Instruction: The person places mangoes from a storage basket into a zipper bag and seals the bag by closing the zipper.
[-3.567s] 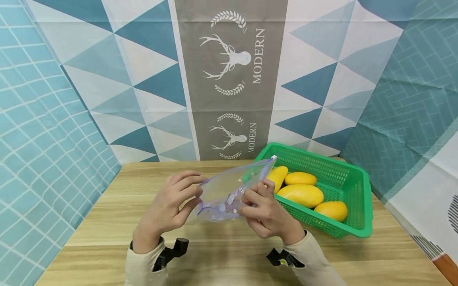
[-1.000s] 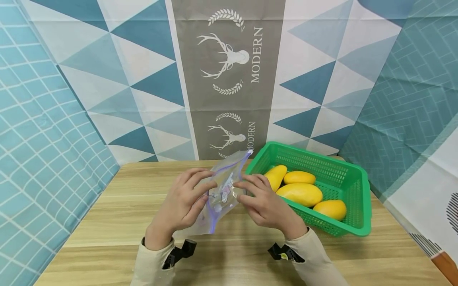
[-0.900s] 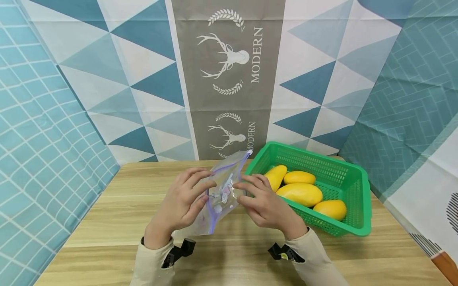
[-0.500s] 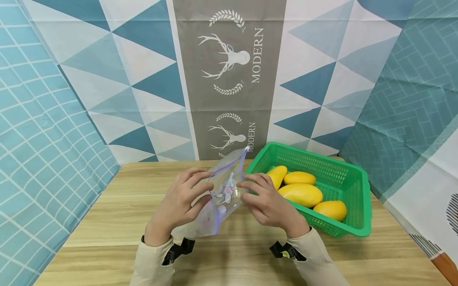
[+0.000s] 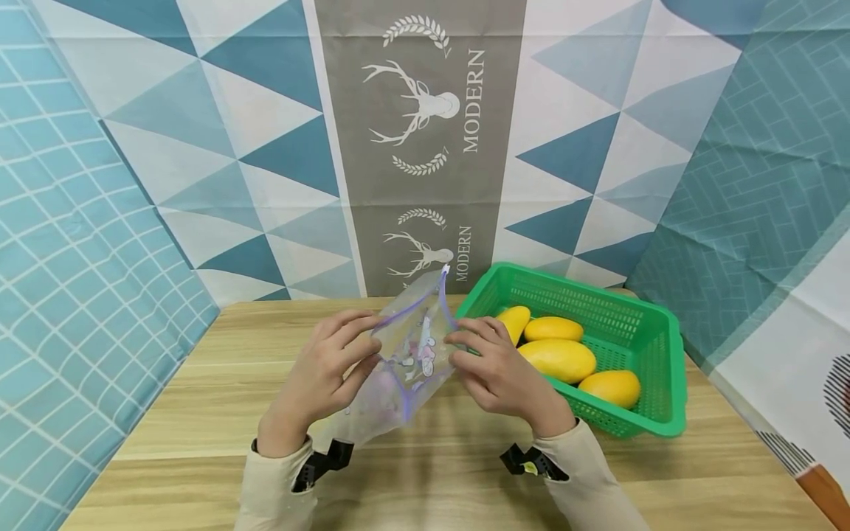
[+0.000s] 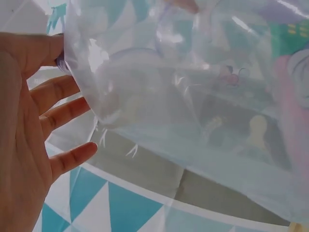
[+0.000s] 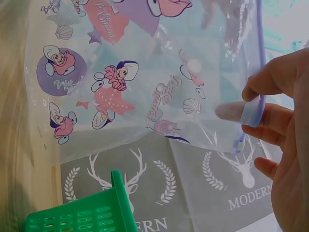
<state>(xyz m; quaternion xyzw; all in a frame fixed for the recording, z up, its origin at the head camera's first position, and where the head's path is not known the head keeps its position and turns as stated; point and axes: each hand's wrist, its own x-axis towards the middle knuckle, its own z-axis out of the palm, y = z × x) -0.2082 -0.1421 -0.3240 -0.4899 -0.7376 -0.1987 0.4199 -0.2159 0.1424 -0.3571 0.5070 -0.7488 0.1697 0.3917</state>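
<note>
A clear zip bag [image 5: 381,413] with a purple zip edge and printed cartoon figures is between my hands above the table. Its mouth gapes, and the white slider [image 5: 446,269] sits at the top corner. My left hand [image 5: 325,372] pinches the left edge of the mouth. On the opposite edge, the thumb and fingers of my right hand [image 5: 498,369] pinch the zip strip. In the right wrist view, one fingertip [image 7: 229,111] shows through the plastic, inside the bag. The left wrist view shows the other left fingers [image 6: 72,157] spread beside the bag.
A green perforated basket [image 5: 666,383] stands to the right of my right hand. In it lie several yellow mangoes [image 5: 558,360]. Patterned sheets [image 5: 421,184] hang behind the wooden table [image 5: 219,413] and at both sides.
Earlier the bag was flatter and stretched sideways between my hands. It has since turned, slider at the top, and its mouth has widened. In the last second it shifted slightly left.
</note>
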